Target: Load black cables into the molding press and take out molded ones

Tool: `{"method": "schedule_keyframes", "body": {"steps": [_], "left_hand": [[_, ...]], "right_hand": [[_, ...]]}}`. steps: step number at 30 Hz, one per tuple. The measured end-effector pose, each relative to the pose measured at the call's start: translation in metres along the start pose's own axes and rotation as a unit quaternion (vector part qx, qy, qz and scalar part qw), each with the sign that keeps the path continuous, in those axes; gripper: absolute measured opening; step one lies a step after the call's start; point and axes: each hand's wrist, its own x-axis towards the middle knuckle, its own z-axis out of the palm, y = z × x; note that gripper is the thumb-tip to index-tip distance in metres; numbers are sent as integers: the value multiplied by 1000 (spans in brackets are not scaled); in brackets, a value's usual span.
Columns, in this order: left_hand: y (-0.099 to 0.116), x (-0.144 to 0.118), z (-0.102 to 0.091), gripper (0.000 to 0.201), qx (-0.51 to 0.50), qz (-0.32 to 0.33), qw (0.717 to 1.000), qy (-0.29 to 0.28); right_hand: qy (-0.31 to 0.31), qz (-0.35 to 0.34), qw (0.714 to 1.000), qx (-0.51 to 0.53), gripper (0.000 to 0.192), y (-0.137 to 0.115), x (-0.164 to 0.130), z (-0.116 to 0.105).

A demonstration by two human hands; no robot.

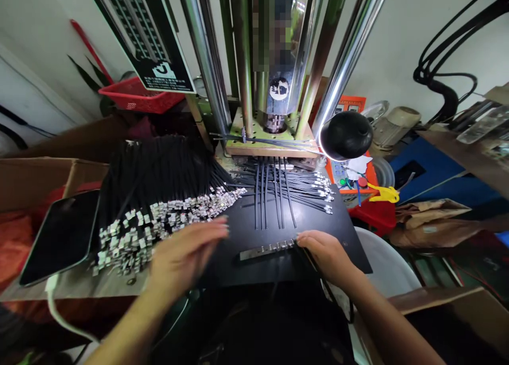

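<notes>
A: While the left hand [185, 253] hovered flat, grip open and empty, where lay the cables?

B: The cable bundle [159, 195] lay just beyond its fingertips, long axis running away from the person. The right hand [324, 253], grip curled, touched the metal fixture bar [267, 248].
</notes>
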Motion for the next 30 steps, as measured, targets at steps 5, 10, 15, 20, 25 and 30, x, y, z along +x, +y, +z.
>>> {"method": "schedule_keyframes", "body": {"steps": [5,10,15,20,25,30], "left_hand": [[-4,-12,82,21,-113,-11,990,-84],[-1,-16,84,26,-80,25,994,-74],[12,-7,84,25,59,117,984,-118],[13,-7,81,28,80,107,975,-177],[4,-16,65,35,-1,16,988,-154],[5,-21,72,19,-61,-33,989,-133]], "right_hand": [[76,-11,996,34,20,4,-6,16],[84,13,993,83,19,9,-8,18],[67,-25,997,16,21,5,1,12],[46,6,999,15,24,6,-7,17],[54,95,993,-49,36,7,-24,20],[95,77,992,26,33,3,-18,-41]]}}
